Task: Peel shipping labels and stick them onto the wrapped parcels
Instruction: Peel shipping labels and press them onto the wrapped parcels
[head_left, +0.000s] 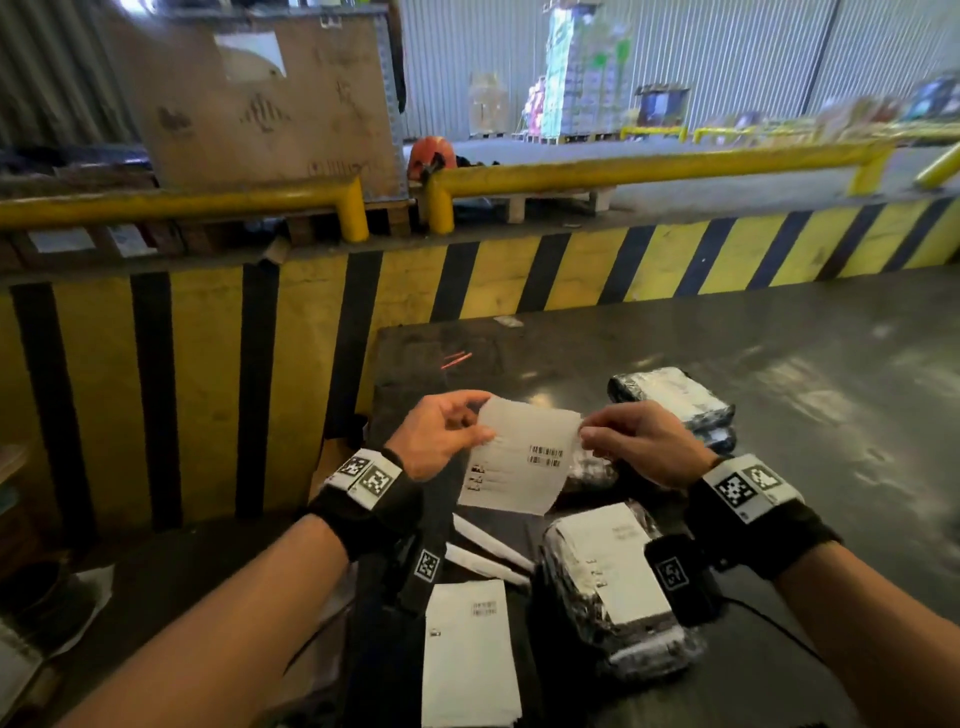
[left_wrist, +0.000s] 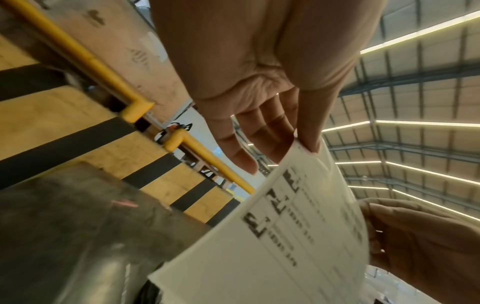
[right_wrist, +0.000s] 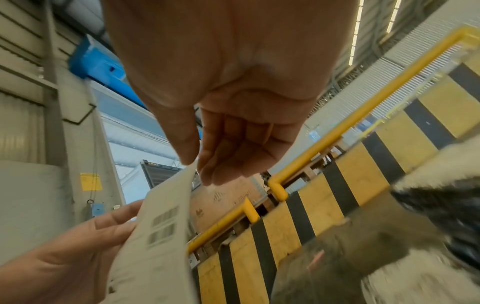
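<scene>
I hold a white shipping label (head_left: 519, 457) with barcodes up over the dark table (head_left: 779, 389). My left hand (head_left: 447, 431) pinches its left edge between thumb and fingers; the label's printed face (left_wrist: 298, 236) fills the left wrist view. My right hand (head_left: 628, 441) pinches the top right corner, thumb against fingers (right_wrist: 197, 162). A plastic-wrapped parcel (head_left: 613, 587) bearing a white label lies below my right wrist. Another wrapped parcel (head_left: 675, 395) sits farther back, right of the held label. A further label sheet (head_left: 467, 654) lies flat near the table's front.
Rolled white backing strips (head_left: 488, 551) lie between the flat sheet and the held label. A yellow-and-black striped barrier (head_left: 467, 275) with yellow rails (head_left: 649, 166) runs behind the table. A wooden crate (head_left: 270, 98) stands beyond it. The floor drops away on the left.
</scene>
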